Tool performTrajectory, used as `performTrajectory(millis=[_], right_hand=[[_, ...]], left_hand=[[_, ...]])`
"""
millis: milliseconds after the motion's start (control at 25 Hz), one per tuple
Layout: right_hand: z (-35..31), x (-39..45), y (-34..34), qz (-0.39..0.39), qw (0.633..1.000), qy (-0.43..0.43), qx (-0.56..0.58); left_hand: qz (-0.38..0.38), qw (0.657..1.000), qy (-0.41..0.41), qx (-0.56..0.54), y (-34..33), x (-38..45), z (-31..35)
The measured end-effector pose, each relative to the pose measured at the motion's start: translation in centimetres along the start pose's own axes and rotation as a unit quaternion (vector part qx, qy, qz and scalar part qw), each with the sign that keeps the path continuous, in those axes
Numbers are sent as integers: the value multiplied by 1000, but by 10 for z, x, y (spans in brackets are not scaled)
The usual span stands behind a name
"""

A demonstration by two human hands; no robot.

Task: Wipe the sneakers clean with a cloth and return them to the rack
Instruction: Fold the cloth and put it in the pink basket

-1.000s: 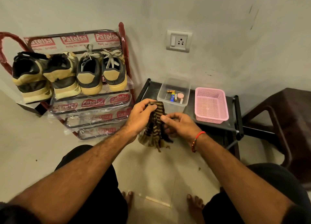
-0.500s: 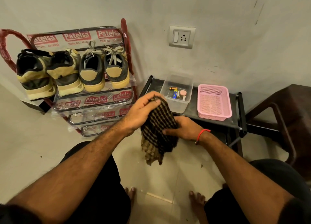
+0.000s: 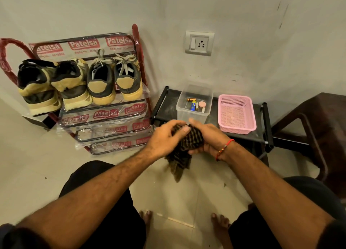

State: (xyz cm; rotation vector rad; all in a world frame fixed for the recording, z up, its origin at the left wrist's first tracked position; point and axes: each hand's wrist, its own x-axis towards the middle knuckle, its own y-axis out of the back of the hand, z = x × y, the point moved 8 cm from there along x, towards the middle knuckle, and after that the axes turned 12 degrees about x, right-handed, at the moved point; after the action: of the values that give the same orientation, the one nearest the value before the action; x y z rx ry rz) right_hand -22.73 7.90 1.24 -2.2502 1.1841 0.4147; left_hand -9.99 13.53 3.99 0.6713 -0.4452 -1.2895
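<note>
Feet: bare toes (image 3: 147,214) are seen on the tiled floor at the lower centre of the frame.
Cloth: a dark checked cloth (image 3: 184,145) is bunched at frame centre, one end hanging down.
Left hand: the left hand (image 3: 164,139) is curled over the cloth from the left, thumb on top.
Right hand: the right hand (image 3: 208,138) is cupped round the cloth from the right, gripping it.
Low table: a black low table (image 3: 262,134) at centre right carries a clear box (image 3: 194,103) and a pink basket (image 3: 236,114).
Rack: a red rack (image 3: 104,115) is placed at the upper left.
Sneakers: four sneakers (image 3: 101,82) are lined up on its top shelf, heels outward.
Wall: a switch socket (image 3: 199,43) is mounted at upper centre.
</note>
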Motion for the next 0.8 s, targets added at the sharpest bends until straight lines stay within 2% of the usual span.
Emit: performTrajectory(millis=[120,200,280,320,400,480,520,600,640,680,800], right_hand=[[-5,-10,-6,-78,996,-34,21],[-12,-11,3,-93,996,-18,9],[-19,-12,9,-87,996,2,8],[-22,-13,9,-83,996,21,-8],[-35,-11,17,-25,990,99,-102],[-46,-7,29,39,975,157,-154],[-43,-5,34,43,980,139,-139],[-26,0,35,11,998,38,-44],[-20,-2,31,-20,1000,3,5],[-20,-2,28,-31,999,5,26],[-39,-1,43,27,993,104,-45]], left_hand=[[-60,994,-65,69,-16,-5,16],[-43,989,-106,92,-17,-4,22],[-14,990,-105,91,-15,-2,23],[-1,996,-76,49,-12,1,17],[3,990,28,-140,-8,3,7],[-22,932,129,-338,-12,-3,-2],[-39,904,163,-394,-13,-7,-3],[-82,880,182,-431,-15,-12,-2],[-96,879,172,-434,-16,-13,1],[-98,888,155,-422,-17,-11,3],[-55,955,82,-281,-9,1,-3]])
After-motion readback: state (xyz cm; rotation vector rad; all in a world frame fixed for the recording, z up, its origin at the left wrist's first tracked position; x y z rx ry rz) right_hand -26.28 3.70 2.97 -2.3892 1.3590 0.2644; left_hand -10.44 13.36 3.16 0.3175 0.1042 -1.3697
